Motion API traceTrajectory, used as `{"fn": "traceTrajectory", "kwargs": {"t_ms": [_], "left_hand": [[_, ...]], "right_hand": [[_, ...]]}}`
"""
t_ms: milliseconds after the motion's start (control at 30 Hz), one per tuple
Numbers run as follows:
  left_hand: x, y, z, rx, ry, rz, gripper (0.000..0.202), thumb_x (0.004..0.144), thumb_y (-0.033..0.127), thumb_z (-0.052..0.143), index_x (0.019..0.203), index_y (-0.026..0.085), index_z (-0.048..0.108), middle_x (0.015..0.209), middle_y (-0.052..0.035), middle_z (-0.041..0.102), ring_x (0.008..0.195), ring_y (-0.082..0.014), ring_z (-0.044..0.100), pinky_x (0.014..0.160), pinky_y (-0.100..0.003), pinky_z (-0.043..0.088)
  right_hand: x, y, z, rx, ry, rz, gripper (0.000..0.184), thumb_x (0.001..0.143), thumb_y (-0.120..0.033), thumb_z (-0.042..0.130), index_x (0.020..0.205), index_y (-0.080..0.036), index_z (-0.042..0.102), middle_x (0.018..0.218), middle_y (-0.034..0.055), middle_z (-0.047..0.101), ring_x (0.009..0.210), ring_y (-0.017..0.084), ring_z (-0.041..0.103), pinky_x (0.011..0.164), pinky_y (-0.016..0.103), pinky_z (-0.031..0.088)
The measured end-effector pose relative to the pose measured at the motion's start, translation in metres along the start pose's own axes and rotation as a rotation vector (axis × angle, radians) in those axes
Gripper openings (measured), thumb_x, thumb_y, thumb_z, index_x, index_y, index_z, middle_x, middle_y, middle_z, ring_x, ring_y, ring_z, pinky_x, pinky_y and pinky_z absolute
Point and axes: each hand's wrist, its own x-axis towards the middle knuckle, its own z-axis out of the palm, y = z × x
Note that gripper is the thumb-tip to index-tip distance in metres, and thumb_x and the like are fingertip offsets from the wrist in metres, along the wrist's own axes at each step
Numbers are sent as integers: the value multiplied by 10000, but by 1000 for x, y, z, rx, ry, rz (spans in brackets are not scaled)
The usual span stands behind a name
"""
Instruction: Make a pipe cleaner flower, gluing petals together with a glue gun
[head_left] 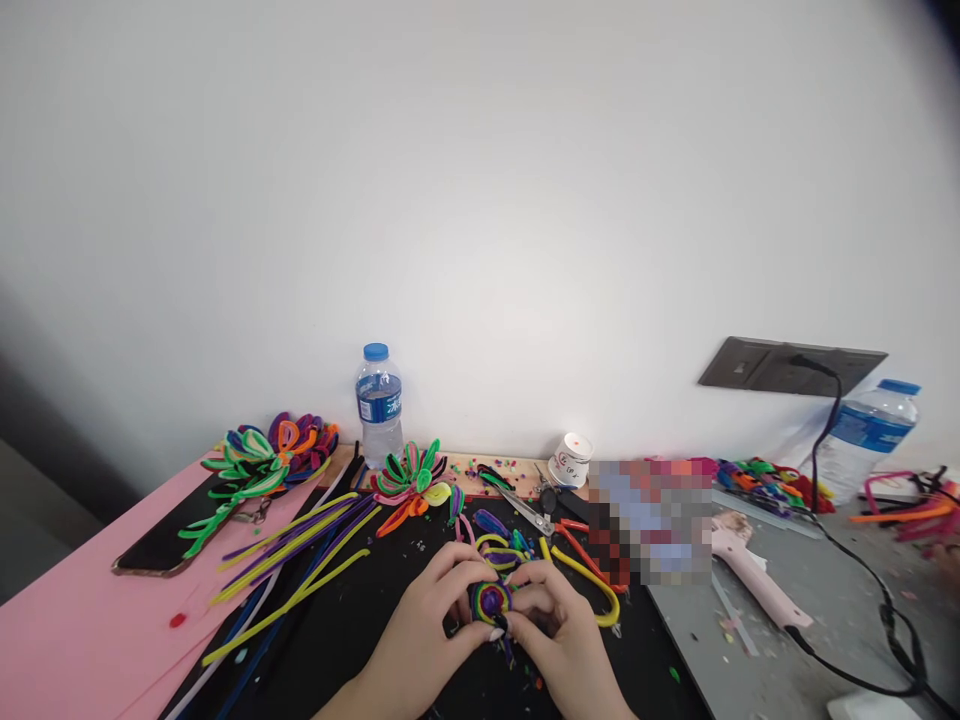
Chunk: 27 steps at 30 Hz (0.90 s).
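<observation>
My left hand (437,620) and my right hand (561,632) meet over a black mat (322,655), both with fingers closed around a small rainbow coil of pipe cleaner (491,600). Its rings run from a purple centre out through green, yellow and red. The thumbs press at its lower edge, and the fingers hide its sides. Just behind it lie bent purple, yellow and green pipe cleaners (499,535). A yellow bent pipe cleaner (600,580) curves beside my right hand. Scissors (529,512) lie farther back.
Loose yellow and purple pipe cleaners (300,545) spread at left near a phone (161,530) and pipe-cleaner flowers (412,478). A water bottle (379,410) and a paper cup (571,460) stand by the wall. To the right lies a pink glue gun (757,575) with a black cord.
</observation>
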Motion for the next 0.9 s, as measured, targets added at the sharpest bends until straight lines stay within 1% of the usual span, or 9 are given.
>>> {"fn": "traceTrajectory", "kwargs": {"t_ms": [100,200,333,400,533,667,800,900], "left_hand": [[0,3,-1,28,-5,23,266,680,79,558,889,241,587,1009,-21,529,657,-114,515,631,-233,449],[0,4,-2,56,-12,43,290,680,70,552,903,252,583,1011,-19,529,675,-119,525,638,-231,450],[-2,5,-2,150,9,82,298,674,82,559,913,260,581,1003,-25,546,836,-174,549,735,-265,453],[-3,4,-1,191,23,102,290,673,94,563,911,258,583,991,-31,558,886,-193,545,777,-286,450],[-4,0,1,245,49,143,294,680,116,558,933,263,588,983,-41,580,891,-208,548,793,-308,456],[-5,-4,2,259,54,170,295,690,120,549,944,263,598,940,-41,596,865,-206,552,784,-308,460],[-5,-2,1,231,54,146,279,673,110,556,906,253,607,894,-37,593,830,-201,552,749,-300,463],[-4,1,0,196,55,101,278,657,95,562,887,245,606,863,-27,585,802,-191,550,728,-290,459]], "right_hand": [[-1,2,0,-14,-1,-28,155,730,-218,615,831,-182,504,585,-13,607,574,149,574,553,232,423],[-2,2,-1,-44,-2,-46,157,734,-221,614,841,-188,504,599,-13,610,588,152,580,566,235,426],[-1,2,-1,-100,4,-60,142,736,-195,597,844,-194,505,581,-26,595,562,144,570,549,225,420],[-1,4,-1,-138,2,-76,136,734,-169,583,846,-195,512,589,-23,604,568,146,575,553,223,422],[-2,5,0,-217,7,-110,159,714,-122,567,843,-200,517,590,-26,611,564,146,582,553,221,426],[-2,1,0,-257,-24,-100,192,698,-91,564,845,-201,507,603,-28,626,580,149,598,577,224,438],[-2,-3,-1,-240,-34,-92,190,697,-95,567,848,-198,514,614,-19,640,601,158,608,582,232,442],[-1,-4,-1,-201,-44,-100,235,697,-101,570,902,-198,510,637,-15,627,603,155,592,576,240,439]]}}
